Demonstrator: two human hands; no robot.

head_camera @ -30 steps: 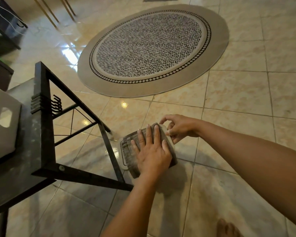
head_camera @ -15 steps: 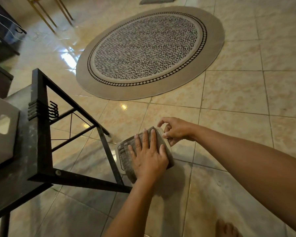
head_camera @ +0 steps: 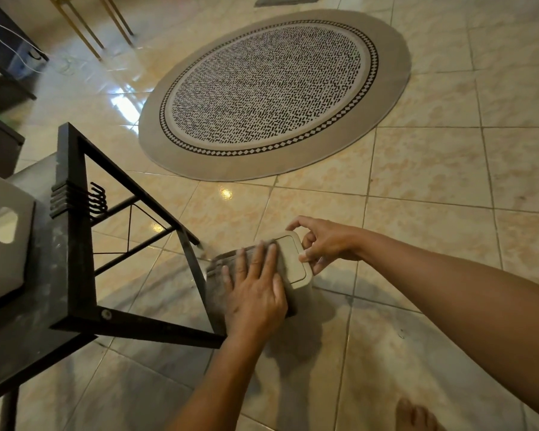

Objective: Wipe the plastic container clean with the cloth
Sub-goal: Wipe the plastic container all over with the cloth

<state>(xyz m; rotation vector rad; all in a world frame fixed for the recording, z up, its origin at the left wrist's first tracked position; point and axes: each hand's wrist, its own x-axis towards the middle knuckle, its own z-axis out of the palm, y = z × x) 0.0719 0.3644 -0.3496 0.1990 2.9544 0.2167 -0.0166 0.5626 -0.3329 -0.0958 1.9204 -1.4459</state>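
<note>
A beige plastic container [head_camera: 294, 259] stands on the tiled floor, its flat top with a raised panel showing at the right. A grey cloth [head_camera: 220, 283] is spread over its left part. My left hand [head_camera: 254, 290] lies flat on the cloth, fingers apart, pressing it onto the container. My right hand [head_camera: 325, 242] grips the container's far right edge with thumb and fingers. Most of the container is hidden under the cloth and my left hand.
A black metal-framed table [head_camera: 66, 275] stands at the left, one leg just beside the container. A white box [head_camera: 3, 237] with a cut-out handle sits on it. A round patterned rug [head_camera: 271, 91] lies beyond. A bare foot [head_camera: 414, 415] shows at the bottom right.
My left hand has slid the cloth leftward across the container, uncovering the right part of its top. My right hand has kept its grip on the right edge.
</note>
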